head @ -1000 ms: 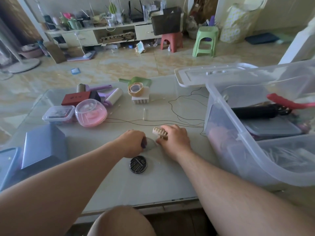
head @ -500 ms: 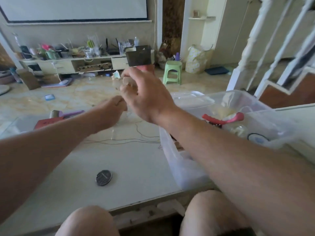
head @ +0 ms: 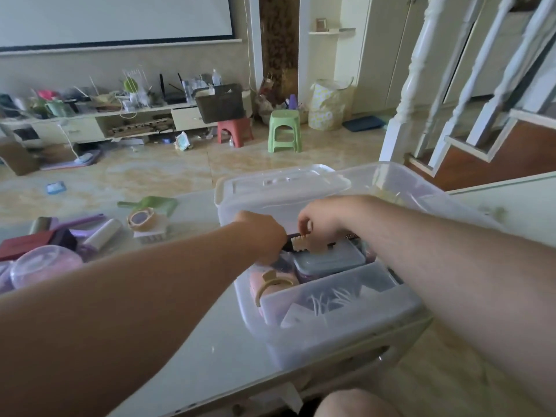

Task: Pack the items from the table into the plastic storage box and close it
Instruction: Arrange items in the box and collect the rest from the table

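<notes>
Both hands (head: 261,236) (head: 319,221) now inside box (head: 331,335) (one clip (head: 304,243)).

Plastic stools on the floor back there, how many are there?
2. A red stool stands by the low TV cabinet; a green stool stands just right of it. Others could be hidden outside this view.

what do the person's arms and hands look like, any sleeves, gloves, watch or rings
Both forearms are bare as far up as the picture shows, with no sleeves in view. The left hand and the right hand wear no gloves. No watch or bracelet shows at either wrist. The fingers are mostly turned away or blurred, so rings cannot be ruled out.
</notes>
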### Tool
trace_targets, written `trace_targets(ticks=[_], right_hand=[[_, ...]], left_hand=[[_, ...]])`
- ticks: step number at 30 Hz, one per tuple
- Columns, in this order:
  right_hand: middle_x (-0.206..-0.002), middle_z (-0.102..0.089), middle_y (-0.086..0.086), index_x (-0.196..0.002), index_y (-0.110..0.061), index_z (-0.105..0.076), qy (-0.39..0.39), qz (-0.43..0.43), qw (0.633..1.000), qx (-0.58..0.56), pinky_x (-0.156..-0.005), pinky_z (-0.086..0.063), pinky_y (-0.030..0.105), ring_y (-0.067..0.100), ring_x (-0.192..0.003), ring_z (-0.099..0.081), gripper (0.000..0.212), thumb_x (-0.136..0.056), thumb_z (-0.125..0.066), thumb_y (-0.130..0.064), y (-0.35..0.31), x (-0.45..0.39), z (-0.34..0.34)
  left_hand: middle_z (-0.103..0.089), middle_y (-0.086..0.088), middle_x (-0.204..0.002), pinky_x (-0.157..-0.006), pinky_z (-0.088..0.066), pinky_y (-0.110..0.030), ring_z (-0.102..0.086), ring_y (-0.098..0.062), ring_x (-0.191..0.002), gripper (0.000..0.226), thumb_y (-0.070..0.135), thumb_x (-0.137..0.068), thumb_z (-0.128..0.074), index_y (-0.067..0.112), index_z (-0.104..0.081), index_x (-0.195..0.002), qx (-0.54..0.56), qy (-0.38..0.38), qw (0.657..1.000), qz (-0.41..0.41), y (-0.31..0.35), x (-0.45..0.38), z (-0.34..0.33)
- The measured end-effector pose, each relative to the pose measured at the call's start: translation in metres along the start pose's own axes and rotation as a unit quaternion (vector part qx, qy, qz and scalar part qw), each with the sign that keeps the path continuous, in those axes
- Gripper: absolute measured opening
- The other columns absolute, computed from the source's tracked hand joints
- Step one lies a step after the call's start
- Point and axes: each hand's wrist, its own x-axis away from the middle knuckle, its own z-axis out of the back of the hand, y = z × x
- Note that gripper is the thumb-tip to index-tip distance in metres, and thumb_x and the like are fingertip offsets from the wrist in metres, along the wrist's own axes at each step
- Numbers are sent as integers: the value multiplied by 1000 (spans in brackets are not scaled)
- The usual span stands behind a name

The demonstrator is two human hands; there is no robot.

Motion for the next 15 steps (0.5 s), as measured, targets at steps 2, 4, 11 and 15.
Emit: trace_targets(ticks=[2, 4, 11, 15], right_hand=[[-113, -72, -2, -119, -26, -73, -5, 19, 1000, -9, -71, -58, 31, 20, -89, -70, 37, -83, -78, -29, -10, -17, -3], [-113, -74, 1, -116, -24, -75, -6, 39, 999, -19, -64, -53, 30, 22, -92, -72, 35, -81, -77, -30, -15, -30, -14], [-87, -79, -3, -91, -31, -79, -1, 61, 997, -54, -74, -60, 34, 23, -83, -74, 30, -65, -72, -44, -15, -47, -41], [-77, -75, -7, -82, -26, -73, 32, 84, 995, -53, -66, -54, 28, 19, -77, -70, 23, -72, -76, -46, -14, -45, -40]], left_hand=[[-62, 5, -83, -59, -41, -29, -56, -15, -71, 75, 92, -79, -41, 26, -70, -98, 25, -50, 998, 18, 0, -11, -7], [-59, 6, -84, -60, -38, -30, -50, -13, -68, 62, 82, -88, -43, 26, -66, -100, 7, -76, 997, 26, 2, -18, -12], [-62, 9, -84, -60, -44, -29, -60, -16, -75, 39, 63, -79, -74, 30, -67, -98, 34, -7, 998, 53, -2, -36, -23], [-53, 5, -77, -61, -43, -35, -57, -21, -74, 18, 34, -90, -60, 20, -55, -100, 105, 119, 984, 78, -2, -35, -20]])
